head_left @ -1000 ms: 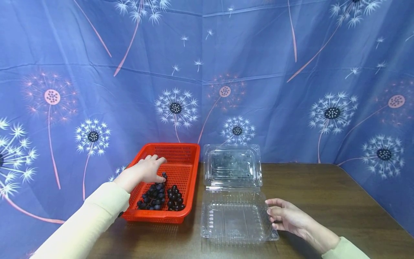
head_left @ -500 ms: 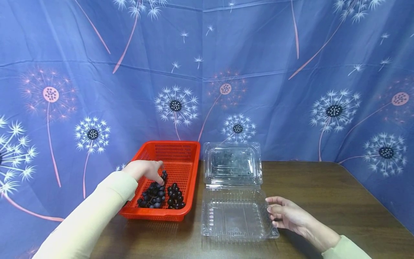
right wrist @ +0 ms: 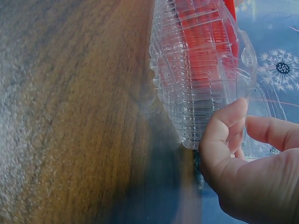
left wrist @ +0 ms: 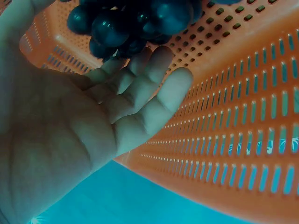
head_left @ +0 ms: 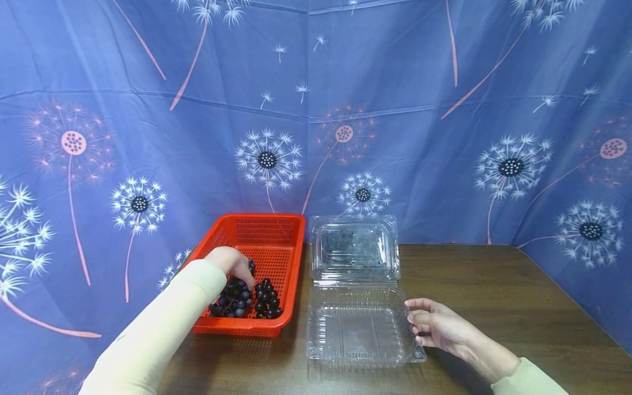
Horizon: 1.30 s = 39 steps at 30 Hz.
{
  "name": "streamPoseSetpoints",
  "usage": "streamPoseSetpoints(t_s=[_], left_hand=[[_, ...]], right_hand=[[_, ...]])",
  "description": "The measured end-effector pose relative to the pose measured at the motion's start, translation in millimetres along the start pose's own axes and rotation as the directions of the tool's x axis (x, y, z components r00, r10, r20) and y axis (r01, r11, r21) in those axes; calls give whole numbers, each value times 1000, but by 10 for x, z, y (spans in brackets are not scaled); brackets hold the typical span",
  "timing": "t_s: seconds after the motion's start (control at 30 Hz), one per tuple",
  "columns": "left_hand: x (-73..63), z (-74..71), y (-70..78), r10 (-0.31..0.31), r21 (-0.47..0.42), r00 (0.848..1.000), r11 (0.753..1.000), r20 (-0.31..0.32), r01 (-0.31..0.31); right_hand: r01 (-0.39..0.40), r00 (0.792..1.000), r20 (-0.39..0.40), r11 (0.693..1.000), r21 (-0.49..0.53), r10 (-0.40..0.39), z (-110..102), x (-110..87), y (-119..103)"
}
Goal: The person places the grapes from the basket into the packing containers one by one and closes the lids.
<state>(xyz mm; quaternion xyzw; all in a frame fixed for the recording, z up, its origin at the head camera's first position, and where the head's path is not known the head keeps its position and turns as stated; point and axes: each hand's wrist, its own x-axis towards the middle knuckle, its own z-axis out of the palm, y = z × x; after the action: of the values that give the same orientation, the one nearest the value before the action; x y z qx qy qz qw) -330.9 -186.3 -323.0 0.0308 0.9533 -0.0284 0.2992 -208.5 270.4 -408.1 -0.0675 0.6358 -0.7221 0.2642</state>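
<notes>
My left hand (head_left: pixel 232 262) reaches down into the red basket (head_left: pixel 298 258), its fingers loosely bent at a bunch of dark grapes (head_left: pixel 236 303). In the left wrist view, the fingers (left wrist: pixel 175 88) lie just under the grapes (left wrist: pixel 112 28), with the thumb apart on the other side. A second, smaller bunch of black grapes (head_left: pixel 267 300) lies to the right in the basket. My right hand (head_left: pixel 441 329) pinches the right rim of a clear plastic clamshell box (head_left: pixel 362 334) between thumb and fingers. The box's lid (head_left: pixel 354 249) stands raised at the back.
Box and basket stand side by side on a brown wooden table (head_left: pixel 469 285), the basket on the left. A blue cloth (head_left: pixel 419 164) printed with dandelions hangs behind the table and along its sides.
My left hand has moved down and toward me, from above the basket to the larger grape bunch, its fingers dropping out of the head view. The right hand keeps its place on the box rim.
</notes>
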Motion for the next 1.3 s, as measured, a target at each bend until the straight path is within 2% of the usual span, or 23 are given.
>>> streamPoseSetpoints(t_s=[0.07,0.17,0.37,0.47,0.73,0.83,0.97,1.3], left_hand=[[16,5,19,-38,-48,999,998,18,39],[36,22,36,-95,-97,995,991,3,95],[63,98,38,-149,-72,987,987,-66,144],[91,140,19,-134,-60,988,990,-80,129],[211,208,-11,-38,-106,999,994,-12,36],[219,219,-11,-20,-110,999,994,-30,17],[201,214,-1,-26,-81,996,997,-80,19],[241,171,-7,30,-74,992,997,-119,-39]], right_hand=[[0,1000,-6,1000,1,0,1,0,5],[-1,1000,-15,1000,3,1,2,2,10],[2,1000,-12,1000,0,-2,14,9,10],[-1,1000,-14,1000,-5,1,23,11,5],[-5,1000,-17,1000,-5,5,28,18,0],[-7,1000,-25,1000,-12,7,29,25,1],[-9,999,-38,1000,-20,9,29,32,7],[-6,999,-36,1000,-14,6,32,24,11]])
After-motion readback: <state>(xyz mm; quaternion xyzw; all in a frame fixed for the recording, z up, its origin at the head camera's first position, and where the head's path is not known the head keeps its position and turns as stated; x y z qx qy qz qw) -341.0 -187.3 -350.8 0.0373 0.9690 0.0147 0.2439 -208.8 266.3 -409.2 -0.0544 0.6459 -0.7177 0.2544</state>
